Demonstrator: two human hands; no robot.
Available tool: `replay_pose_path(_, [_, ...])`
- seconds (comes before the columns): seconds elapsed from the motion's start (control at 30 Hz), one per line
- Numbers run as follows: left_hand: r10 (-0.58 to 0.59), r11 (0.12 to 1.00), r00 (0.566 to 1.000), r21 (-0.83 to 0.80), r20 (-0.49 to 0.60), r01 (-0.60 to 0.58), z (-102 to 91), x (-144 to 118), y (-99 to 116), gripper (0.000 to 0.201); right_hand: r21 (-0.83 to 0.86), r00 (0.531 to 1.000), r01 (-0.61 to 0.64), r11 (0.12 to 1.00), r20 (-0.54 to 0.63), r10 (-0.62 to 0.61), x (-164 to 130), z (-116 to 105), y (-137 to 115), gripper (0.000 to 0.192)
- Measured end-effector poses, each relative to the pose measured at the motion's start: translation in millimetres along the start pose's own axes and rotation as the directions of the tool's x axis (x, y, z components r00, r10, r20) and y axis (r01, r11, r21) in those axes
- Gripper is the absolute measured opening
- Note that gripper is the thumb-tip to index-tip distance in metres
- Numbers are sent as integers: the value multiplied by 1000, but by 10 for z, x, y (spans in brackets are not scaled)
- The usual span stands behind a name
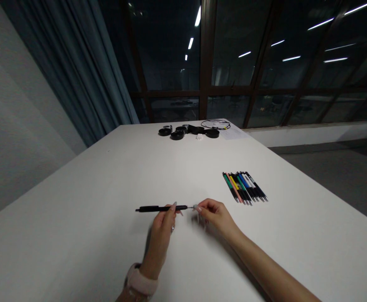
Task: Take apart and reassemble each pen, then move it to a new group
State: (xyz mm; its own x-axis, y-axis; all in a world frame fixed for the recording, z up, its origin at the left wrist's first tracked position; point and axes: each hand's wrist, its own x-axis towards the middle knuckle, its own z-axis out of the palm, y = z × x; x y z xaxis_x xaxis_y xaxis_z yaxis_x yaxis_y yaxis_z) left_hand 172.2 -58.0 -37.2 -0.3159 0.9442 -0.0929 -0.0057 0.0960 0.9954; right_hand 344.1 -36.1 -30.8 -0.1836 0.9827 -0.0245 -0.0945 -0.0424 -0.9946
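Your left hand [162, 224] holds the black pen [158, 208] level; your right hand [213, 214] pinches its tip at 3 o'clock; a loose pinch could drop small parts onto the counter [92, 201]

A broad, smooth white table [92, 201] is stretching away from the viewer toward a dark window wall, with most of its surface lying bare. Toward its right side, a tight row of slim click pens [244, 187] with black, green, pink, yellow, blue and white barrels is lying side by side, touching one another, silver tips pointing toward the near edge. At the far end, a cluster of flat round black discs [177, 133] is sitting beside a thin coiled black cable [215, 123] and a white sheet of paper [233, 133], well apart from the pens.
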Motion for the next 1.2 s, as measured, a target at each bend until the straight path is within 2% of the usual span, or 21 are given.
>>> replay_pose_path(0.17, [-58, 977, 997, -207, -57, 45, -109, 104, 74, 48, -56, 998, 22, 998, -57, -25, 51, -80, -7, 45])
replay_pose_path(0.3, [-93, 968, 987, -242, -128, 60, -190, 190, 92, 42, -151, 986, 40, 988, -157, -64, 106, -227, -12, 43])
replay_pose_path(0.37, [-107, 983, 985, -162, -136, 85, -203, 229, 69, 43, -287, 967, 54, 956, -222, -121, 113, -295, -6, 38])
replay_pose_path(0.43, [-89, 996, 993, -3, -74, 89, -198, 257, 39, 46, -482, 951, 46, 875, -248, -187, 96, -330, -1, 29])
replay_pose_path(0.57, [35, 952, 989, 297, 142, -76, -165, 251, 5, 49, -768, 962, 24, 640, -157, -225, 22, -285, -3, 21])
replay_pose_path(0.7, [29, 907, 984, 410, 176, -101, -140, 197, 6, 52, -866, 977, 31, 500, -79, -196, -20, -207, -7, 20])
replay_pose_path(0.83, [25, 900, 980, 422, 198, -108, -130, 186, -9, 51, -887, 985, 34, 460, -49, -168, -20, -180, -8, 18])
replay_pose_path(1.03, [42, 869, 975, 474, 218, -143, -124, 213, -47, 50, -892, 985, 49, 450, -32, -170, -16, -151, -8, 17])
replay_pose_path(1.2, [23, 822, 965, 544, 263, -168, -111, 194, 16, 54, -893, 987, 37, 448, -36, -154, -44, -114, -21, 15])
